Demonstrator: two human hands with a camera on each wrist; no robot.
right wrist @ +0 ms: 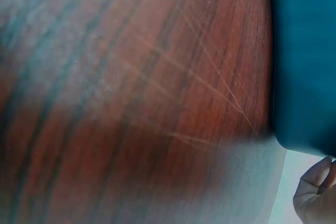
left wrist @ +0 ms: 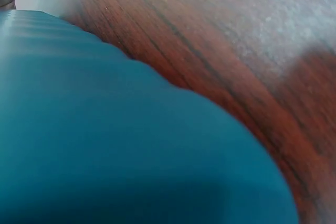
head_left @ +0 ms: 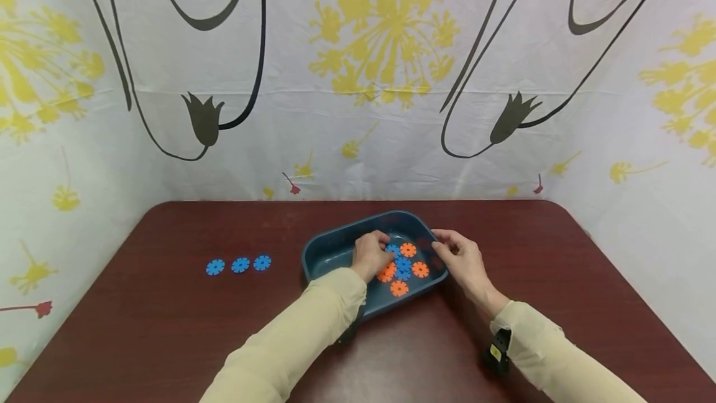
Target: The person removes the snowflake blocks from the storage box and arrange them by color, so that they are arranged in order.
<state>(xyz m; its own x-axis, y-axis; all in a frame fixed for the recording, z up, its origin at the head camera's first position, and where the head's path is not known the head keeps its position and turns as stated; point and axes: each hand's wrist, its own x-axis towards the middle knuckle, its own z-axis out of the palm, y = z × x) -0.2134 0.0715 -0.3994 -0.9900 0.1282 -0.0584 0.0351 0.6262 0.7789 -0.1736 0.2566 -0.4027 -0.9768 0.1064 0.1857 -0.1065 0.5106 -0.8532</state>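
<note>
A dark blue tray [head_left: 335, 229] stands at a slant on the table. In its right part lie several orange notched discs [head_left: 420, 269] and several blue notched discs [head_left: 403, 264]. My left hand [head_left: 371, 255] reaches into the tray with bent fingers at the discs; its fingertips are partly hidden, so whether it pinches a disc does not show. With thumb and fingers my right hand [head_left: 461, 260] grips the tray's right rim. The left wrist view shows the tray's outer wall [left wrist: 131, 129] close up. In the right wrist view, the right hand's fingers [right wrist: 315, 182] are at the tray's edge.
Three blue notched discs [head_left: 240, 265] lie in a row on the table, left of the tray. The dark red-brown table [head_left: 140, 328] reaches back to a patterned cloth [head_left: 391, 142]. A dark device [head_left: 500, 347] sits at the right wrist.
</note>
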